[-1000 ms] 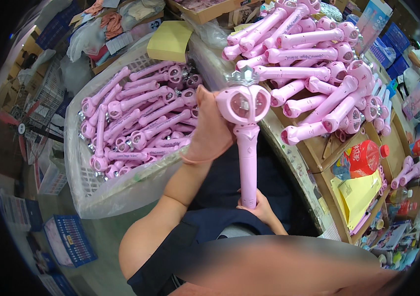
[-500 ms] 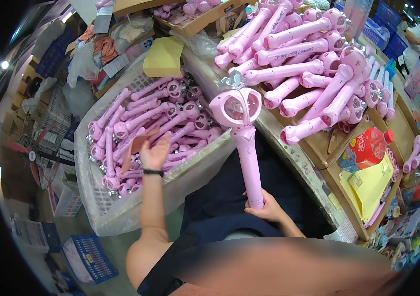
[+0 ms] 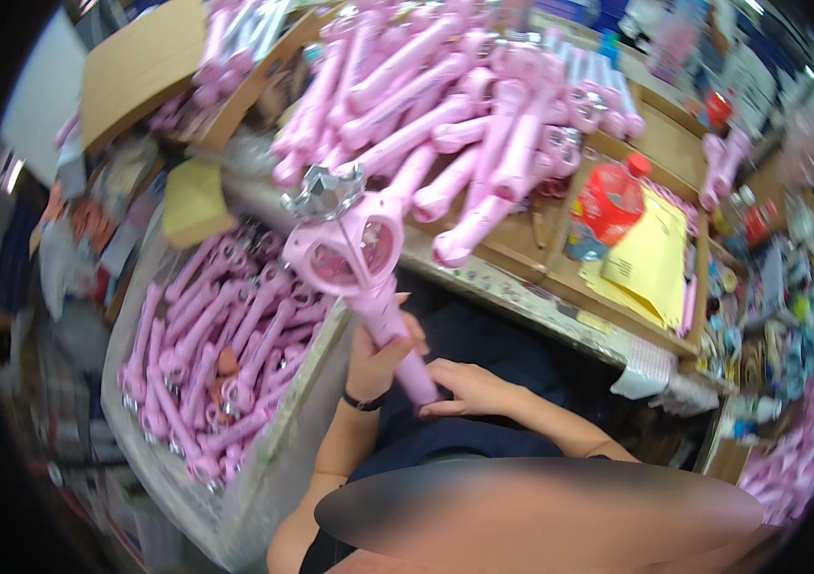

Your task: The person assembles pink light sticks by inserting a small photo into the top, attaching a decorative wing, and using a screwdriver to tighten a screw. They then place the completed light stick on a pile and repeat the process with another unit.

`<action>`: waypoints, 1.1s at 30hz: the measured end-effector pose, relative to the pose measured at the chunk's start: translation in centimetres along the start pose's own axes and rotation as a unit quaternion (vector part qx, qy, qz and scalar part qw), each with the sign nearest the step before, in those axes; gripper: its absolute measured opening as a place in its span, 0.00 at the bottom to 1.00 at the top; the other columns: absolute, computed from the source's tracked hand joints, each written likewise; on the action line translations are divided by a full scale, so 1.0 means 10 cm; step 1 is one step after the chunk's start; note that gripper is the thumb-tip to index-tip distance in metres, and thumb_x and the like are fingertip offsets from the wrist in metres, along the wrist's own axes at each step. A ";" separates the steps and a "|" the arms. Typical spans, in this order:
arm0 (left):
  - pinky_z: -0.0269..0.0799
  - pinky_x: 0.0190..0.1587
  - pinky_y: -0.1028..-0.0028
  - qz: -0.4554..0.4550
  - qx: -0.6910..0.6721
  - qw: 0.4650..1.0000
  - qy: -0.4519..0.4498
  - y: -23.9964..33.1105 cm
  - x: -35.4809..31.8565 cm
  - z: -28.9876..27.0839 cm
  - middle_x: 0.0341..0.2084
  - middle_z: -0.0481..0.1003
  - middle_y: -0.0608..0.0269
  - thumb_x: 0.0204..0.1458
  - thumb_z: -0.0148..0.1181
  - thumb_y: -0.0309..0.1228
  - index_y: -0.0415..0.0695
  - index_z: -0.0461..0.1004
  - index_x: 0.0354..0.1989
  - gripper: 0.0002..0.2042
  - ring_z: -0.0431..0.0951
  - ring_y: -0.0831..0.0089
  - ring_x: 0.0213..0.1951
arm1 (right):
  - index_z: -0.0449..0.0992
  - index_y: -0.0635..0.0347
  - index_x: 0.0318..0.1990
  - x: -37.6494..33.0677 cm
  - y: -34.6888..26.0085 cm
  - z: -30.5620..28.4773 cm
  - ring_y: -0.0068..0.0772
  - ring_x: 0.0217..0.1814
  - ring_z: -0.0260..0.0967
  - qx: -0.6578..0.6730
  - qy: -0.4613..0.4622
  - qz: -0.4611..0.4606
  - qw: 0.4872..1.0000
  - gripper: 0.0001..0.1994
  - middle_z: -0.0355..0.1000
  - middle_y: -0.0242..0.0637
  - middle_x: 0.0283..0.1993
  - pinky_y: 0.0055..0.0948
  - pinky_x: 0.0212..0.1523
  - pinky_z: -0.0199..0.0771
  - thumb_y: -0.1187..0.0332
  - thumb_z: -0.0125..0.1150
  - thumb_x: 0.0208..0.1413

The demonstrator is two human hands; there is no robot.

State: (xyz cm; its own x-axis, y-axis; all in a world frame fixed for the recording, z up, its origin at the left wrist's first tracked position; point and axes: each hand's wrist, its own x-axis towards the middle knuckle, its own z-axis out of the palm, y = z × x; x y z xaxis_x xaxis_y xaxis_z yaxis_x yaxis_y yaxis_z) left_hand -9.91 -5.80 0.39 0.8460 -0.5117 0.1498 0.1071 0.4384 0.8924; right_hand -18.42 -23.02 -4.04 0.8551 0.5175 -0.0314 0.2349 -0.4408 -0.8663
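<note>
A pink toy wand (image 3: 395, 330) with a clear-windowed round head and a silver crown is held in front of me, its top leaning left. My left hand (image 3: 378, 352), with a dark band at the wrist, wraps the upper handle. Around the handle's bottom end close the fingers of my right hand (image 3: 469, 387). To the left, a lined white crate (image 3: 306, 392) is full of similar pink wands, with a small orange-brown piece (image 3: 227, 364) among them. Beyond my hands, more pink wands (image 3: 407, 91) lie heaped on the workbench.
The workbench's worn edge (image 3: 522, 297) runs in front of me. On it, a cardboard tray (image 3: 502, 253) holds a red-labelled bottle (image 3: 608, 203) and yellow papers (image 3: 651, 258). A yellow sheet (image 3: 194, 203) lies at the crate's far end. Cardboard boxes (image 3: 139, 72) stand at the far left.
My left hand has come from over the crate to the wand's handle, leaving the orange-brown piece among the wands. The wand now tilts left. The view has turned right.
</note>
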 end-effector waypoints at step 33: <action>0.74 0.36 0.69 -0.100 0.071 0.986 -0.114 0.00 -0.12 -0.44 0.31 0.76 0.52 0.49 0.70 0.43 0.37 0.62 0.50 0.30 0.77 0.65 0.31 | 0.74 0.60 0.56 -0.93 1.38 -2.96 0.48 0.54 0.73 -0.134 0.534 0.396 0.735 0.30 0.74 0.52 0.54 0.39 0.55 0.72 0.57 0.68 0.44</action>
State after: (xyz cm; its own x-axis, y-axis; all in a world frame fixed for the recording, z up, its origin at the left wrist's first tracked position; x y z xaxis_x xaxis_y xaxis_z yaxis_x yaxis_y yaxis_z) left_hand -8.61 -1.93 -1.64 0.6739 -0.7376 0.0424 0.1718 0.2122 0.9620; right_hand -9.41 -55.60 -0.93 0.6136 -0.7873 0.0607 -0.5715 -0.4958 -0.6539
